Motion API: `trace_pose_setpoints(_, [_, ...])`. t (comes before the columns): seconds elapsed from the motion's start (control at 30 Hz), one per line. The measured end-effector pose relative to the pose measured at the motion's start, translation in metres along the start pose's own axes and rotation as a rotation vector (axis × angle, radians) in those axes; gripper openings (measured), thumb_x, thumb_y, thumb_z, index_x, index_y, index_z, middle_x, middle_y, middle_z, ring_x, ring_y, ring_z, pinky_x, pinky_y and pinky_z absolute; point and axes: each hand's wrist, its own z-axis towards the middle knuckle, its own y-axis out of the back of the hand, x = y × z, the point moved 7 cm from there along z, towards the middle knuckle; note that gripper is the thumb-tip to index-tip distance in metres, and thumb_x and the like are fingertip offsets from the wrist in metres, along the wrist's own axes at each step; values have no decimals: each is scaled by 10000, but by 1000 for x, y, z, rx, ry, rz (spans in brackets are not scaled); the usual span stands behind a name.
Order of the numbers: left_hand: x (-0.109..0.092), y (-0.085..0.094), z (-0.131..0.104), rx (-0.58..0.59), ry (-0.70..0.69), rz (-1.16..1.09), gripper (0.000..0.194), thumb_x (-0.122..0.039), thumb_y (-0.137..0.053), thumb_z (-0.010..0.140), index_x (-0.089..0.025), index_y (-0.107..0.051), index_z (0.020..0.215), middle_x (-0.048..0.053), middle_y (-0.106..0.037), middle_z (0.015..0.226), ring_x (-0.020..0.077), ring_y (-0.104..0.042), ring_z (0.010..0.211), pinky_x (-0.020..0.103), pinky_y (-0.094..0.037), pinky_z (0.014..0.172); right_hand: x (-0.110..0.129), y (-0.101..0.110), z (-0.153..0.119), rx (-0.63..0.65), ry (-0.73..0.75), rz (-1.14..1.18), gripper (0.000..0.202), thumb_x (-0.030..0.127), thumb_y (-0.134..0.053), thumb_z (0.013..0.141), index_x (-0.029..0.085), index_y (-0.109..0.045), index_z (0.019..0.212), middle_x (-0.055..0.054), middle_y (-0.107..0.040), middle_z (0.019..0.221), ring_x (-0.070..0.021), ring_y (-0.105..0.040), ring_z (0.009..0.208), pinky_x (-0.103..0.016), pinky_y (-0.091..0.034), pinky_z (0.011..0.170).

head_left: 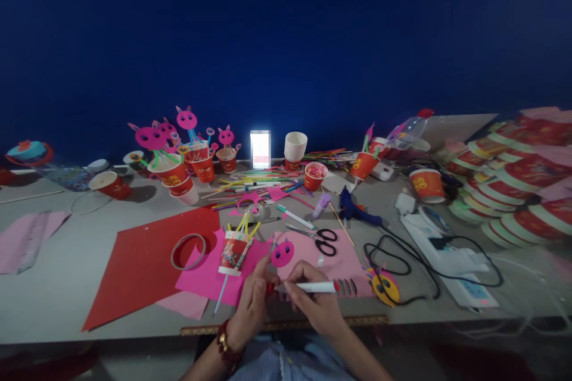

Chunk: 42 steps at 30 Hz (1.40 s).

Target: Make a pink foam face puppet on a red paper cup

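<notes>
My right hand (pixel 316 297) is closed around a white marker (pixel 319 287) with a red end, its other end pointing left. Close beside it, my left hand (pixel 254 297), with a beaded bracelet on the wrist, has its fingers closed on a small red piece (pixel 270 289) that looks like a marker cap, mostly hidden. Just beyond the fingers lies a magenta paper animal face (pixel 282 253) with dark eyes, on a pink sheet (pixel 344 256). Left of it, a red paper cup (pixel 235 248) with yellow straws rests on magenta paper (pixel 192 281).
Black-handled scissors (pixel 325 242), a blue glue gun (pixel 357 211) and its cable lie to the right, near a white power strip (pixel 469 292). A tape roll (pixel 188 251) sits on red card (pixel 129 274). Decorated cups (pixel 167 172) stand behind; stacked cups (pixel 527 190) lean at right.
</notes>
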Motion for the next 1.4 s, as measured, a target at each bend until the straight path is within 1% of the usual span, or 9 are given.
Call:
trace_pose_setpoints(0.23, [-26, -9, -2, 114, -147, 221, 495, -517, -623, 861, -200, -669, 1239, 139, -731, 938, 294, -620, 852, 413, -428, 851, -7, -9, 1, 7, -95, 55, 334, 457, -671, 833, 199, -524, 680, 62, -460, 557, -93, -384, 483, -203, -291, 450])
trace_pose_setpoints(0.4, [-32, -19, 6, -33, -129, -34, 542, -677, -552, 833, -206, -674, 1072, 83, -671, 911, 256, -600, 863, 367, -473, 805, -19, -17, -4, 15, -145, 119, 366, 524, -656, 842, 202, -526, 725, 76, -458, 527, -80, -382, 431, -188, -280, 412])
trace_pose_setpoints(0.5, [-36, -37, 12, 26, -17, -196, 565, -723, -422, 870, -201, -639, 869, 36, -607, 810, 200, -578, 738, 310, -495, 680, -24, -18, -6, -2, -179, 175, 434, 608, -578, 868, 211, -497, 712, 75, -468, 485, -84, -413, 382, -189, -315, 390])
trace_pose_setpoints(0.67, [-48, -52, 16, 40, 24, -356, 580, -741, -455, 846, -198, -637, 936, 35, -620, 868, 186, -591, 722, 283, -499, 626, -23, -19, -4, -87, -148, 224, 447, 612, -544, 886, 211, -484, 699, 80, -436, 476, -74, -355, 368, -188, -263, 369])
trace_pose_setpoints(0.83, [-53, -53, 18, -11, 4, -430, 555, -691, -500, 863, -169, -679, 922, 69, -669, 870, 222, -623, 841, 316, -494, 810, -18, -24, -3, -136, -71, 243, 417, 570, -565, 888, 218, -462, 689, 83, -357, 541, -79, -287, 428, -194, -250, 403])
trace_pose_setpoints(0.97, [-53, -49, 10, -29, -52, -433, 564, -686, -541, 841, -189, -684, 1065, 93, -690, 974, 257, -639, 930, 333, -499, 840, -18, -26, -5, -168, -27, 251, 419, 571, -584, 867, 218, -463, 673, 45, -403, 620, -113, -349, 534, -207, -321, 469])
trace_pose_setpoints(1.17, [-42, -50, 1, 5, -41, -446, 555, -638, -553, 864, -263, -620, 1268, 100, -680, 1186, 298, -610, 1122, 397, -464, 976, -19, -27, -2, -116, -22, 261, 438, 577, -570, 872, 213, -450, 658, 61, -373, 590, -96, -301, 495, -201, -270, 446])
trace_pose_setpoints(1.3, [-61, -42, 16, 11, -126, -445, 560, -665, -603, 809, -223, -683, 1143, 117, -678, 1179, 314, -588, 1156, 436, -421, 1045, -5, -23, 5, 70, -39, 175, 396, 548, -534, 910, 204, -531, 714, 62, -427, 547, -88, -353, 429, -200, -268, 408])
trace_pose_setpoints(1.4, [-85, -22, 28, -81, -240, -516, 395, -566, -672, 802, -246, -678, 1034, 73, -685, 1028, 271, -628, 1023, 432, -465, 985, 16, 2, 16, -3, 62, 54, 338, 482, -511, 944, 205, -581, 765, 49, -487, 520, -109, -422, 416, -217, -316, 414])
